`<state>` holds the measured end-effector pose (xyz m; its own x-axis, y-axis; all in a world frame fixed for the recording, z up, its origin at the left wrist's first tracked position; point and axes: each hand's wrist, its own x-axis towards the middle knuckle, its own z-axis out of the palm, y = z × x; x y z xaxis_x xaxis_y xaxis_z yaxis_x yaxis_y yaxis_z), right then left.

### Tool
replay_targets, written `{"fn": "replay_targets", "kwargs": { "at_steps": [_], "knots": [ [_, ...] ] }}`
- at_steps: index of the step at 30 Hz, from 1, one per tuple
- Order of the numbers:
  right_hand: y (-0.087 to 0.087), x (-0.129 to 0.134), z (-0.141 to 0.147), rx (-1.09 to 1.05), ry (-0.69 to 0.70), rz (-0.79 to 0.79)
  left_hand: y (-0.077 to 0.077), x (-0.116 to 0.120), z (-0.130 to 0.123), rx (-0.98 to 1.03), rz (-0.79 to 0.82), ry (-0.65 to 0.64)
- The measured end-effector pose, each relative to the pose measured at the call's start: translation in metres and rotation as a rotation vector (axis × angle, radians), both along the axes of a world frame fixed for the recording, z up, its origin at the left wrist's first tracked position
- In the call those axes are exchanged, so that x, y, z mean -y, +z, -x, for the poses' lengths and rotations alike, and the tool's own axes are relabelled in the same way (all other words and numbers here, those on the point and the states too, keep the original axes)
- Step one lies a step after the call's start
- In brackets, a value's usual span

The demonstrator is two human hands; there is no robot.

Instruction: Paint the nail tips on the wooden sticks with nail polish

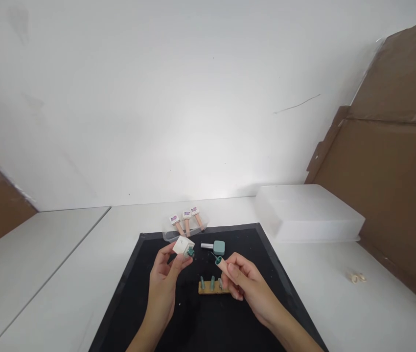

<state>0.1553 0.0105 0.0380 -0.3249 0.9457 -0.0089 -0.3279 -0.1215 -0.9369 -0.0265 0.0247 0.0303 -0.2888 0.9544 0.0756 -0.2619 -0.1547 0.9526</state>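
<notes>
Between the fingers and thumb of my left hand is a white square nail polish bottle, tilted, its uncapped neck coated in green and pointing right. My right hand grips the pink nail polish cap, whose green-smeared opening and thin brush face up and left, apart from the bottle. Below the cap lies a wooden strip bearing several green-painted false nails; my right hand hides its right end. A teal bottle with a silver cap lies on its side just beyond my hands.
Behind my left hand, a clear tray holds three white bottles with pink caps. A black mat covers the middle of the white table. At the back right stands a translucent plastic box; small beige rings lie nearer. Cardboard borders the right side.
</notes>
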Motion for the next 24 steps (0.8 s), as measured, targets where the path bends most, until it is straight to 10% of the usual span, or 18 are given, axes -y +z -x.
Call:
{"fn": "replay_targets", "kwargs": {
  "at_steps": [24],
  "knots": [
    [-0.01,0.003,0.0,0.416,-0.299,-0.467,-0.003,0.006,-0.003,-0.213,-0.126,-0.07]
  ]
}}
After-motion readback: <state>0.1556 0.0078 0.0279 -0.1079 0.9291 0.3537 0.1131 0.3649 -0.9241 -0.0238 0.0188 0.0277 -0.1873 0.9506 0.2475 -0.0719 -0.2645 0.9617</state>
